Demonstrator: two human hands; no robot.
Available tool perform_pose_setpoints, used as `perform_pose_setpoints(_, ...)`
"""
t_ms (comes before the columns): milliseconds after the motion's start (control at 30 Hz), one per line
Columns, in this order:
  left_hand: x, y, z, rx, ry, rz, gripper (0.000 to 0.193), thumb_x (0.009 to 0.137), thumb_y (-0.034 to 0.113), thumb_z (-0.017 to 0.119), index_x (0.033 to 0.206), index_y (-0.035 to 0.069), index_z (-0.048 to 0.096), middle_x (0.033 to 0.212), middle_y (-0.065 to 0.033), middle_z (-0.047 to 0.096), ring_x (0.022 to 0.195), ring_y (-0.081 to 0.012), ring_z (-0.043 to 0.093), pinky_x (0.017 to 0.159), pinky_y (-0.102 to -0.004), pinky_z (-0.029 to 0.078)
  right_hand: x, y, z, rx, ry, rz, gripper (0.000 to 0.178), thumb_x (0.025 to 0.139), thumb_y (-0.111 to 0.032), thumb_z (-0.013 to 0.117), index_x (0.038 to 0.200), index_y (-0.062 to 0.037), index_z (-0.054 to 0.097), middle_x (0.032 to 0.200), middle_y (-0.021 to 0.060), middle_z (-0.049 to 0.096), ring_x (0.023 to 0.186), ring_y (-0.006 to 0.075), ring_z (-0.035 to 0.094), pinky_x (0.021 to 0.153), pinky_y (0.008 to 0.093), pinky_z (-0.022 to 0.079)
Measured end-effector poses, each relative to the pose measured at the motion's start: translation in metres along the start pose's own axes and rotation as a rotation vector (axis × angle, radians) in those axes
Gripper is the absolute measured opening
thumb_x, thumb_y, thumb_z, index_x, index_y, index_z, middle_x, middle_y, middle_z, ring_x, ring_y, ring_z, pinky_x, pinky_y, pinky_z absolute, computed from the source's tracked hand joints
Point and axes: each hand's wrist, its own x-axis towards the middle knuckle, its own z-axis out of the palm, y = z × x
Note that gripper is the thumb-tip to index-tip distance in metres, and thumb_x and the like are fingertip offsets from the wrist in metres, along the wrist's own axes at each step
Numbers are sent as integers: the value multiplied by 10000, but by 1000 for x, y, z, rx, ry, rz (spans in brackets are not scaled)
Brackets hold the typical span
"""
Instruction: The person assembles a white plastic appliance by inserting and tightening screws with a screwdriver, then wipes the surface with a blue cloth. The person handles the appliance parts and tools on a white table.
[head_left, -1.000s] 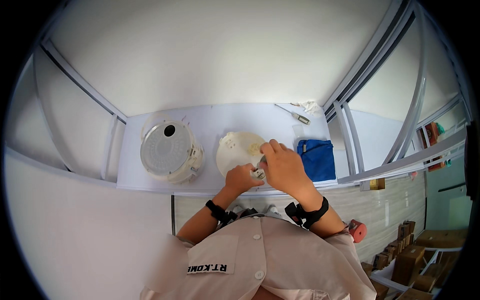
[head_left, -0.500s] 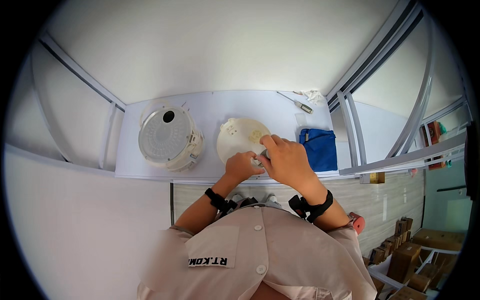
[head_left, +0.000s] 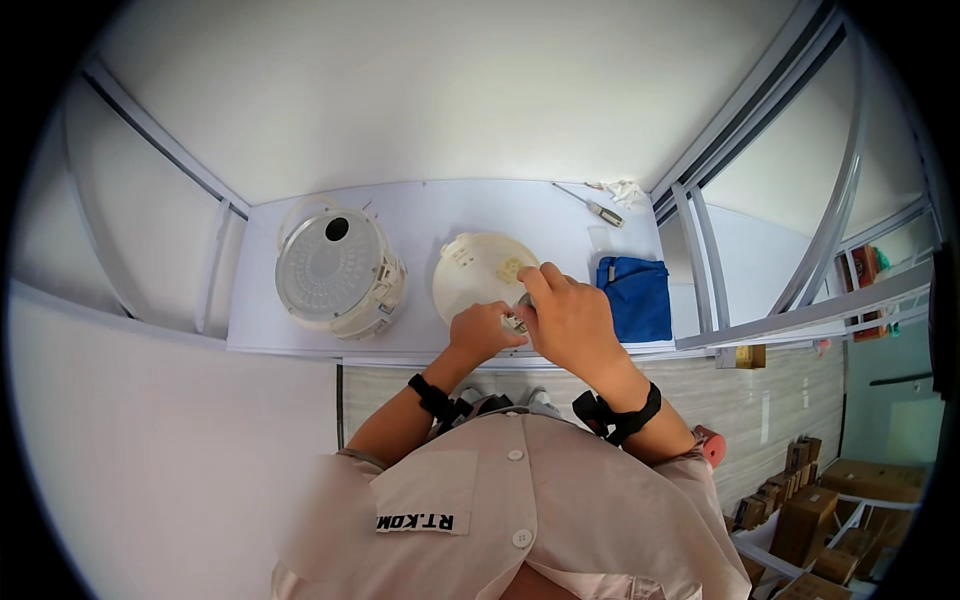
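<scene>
Over the near edge of a cream round plastic lid cover [head_left: 478, 268], both my hands meet around a small whitish and grey part [head_left: 514, 323]. My left hand [head_left: 482, 332] pinches it from the left. From above right, the curled fingers of my right hand [head_left: 574, 318] close on its upper end. Most of the part is hidden by my fingers, so its kind cannot be made out. The lid cover has yellowish marks on its face and a notched tab at its far left. To the left stands a rice cooker [head_left: 335, 270] with its grey inner lid plate exposed.
A screwdriver [head_left: 604, 212] lies at the far right of the white table [head_left: 420, 210], close to a crumpled white cloth [head_left: 628, 193]. A blue folded cloth pouch [head_left: 636, 300] lies right of my right hand. White frame bars [head_left: 708, 255] border the table's right end.
My hands stay together around the small part, with only a slight shift of the right fingers. The whole view has moved a little; nothing on the table has been displaced.
</scene>
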Motion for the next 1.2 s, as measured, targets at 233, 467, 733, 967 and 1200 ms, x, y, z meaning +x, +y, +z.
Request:
perform_pose_setpoints(233, -2, -3, 1, -9, 11, 21, 580, 709, 539, 867, 1105, 121, 796, 875, -115, 788, 863, -330, 757, 747, -452, 594, 7, 0, 7, -121, -64, 32, 206, 910, -238, 761, 983, -89, 639, 822, 85, 633, 619, 303, 682, 511, 406, 510)
perform_pose_setpoints(467, 0, -6, 19, 10, 96, -36, 543, 745, 565, 838, 1066, 129, 801, 825, -125, 777, 790, -335, 749, 698, -464, 587, 5, -13, 20, -139, 43, 143, 207, 914, -244, 752, 924, -88, 617, 799, 92, 638, 563, 303, 671, 474, 404, 504)
perform_pose_setpoints(733, -2, -5, 28, 32, 173, -35, 484, 779, 548, 816, 1019, 128, 800, 803, -137, 771, 753, -360, 743, 674, -471, 584, -1, -22, 29, -165, 98, 285, 195, 920, -243, 750, 911, -95, 623, 798, 88, 648, 552, 306, 675, 465, 400, 510)
perform_pose_setpoints(967, -7, 0, 21, 4, 190, -63, 448, 810, 536, 798, 957, 113, 773, 794, -147, 763, 743, -369, 738, 664, -491, 577, -1, -20, 30, -49, 134, 205, 203, 898, -251, 783, 943, -101, 655, 798, 84, 670, 566, 310, 682, 477, 390, 510)
perform_pose_setpoints(1200, -13, -14, 24, -42, 141, -13, 566, 744, 555, 854, 1105, 122, 802, 904, -143, 789, 867, -340, 756, 767, -475, 593, 5, -22, 10, 49, 319, 220, 194, 888, -254, 809, 962, -97, 722, 838, 78, 740, 612, 287, 711, 514, 362, 522)
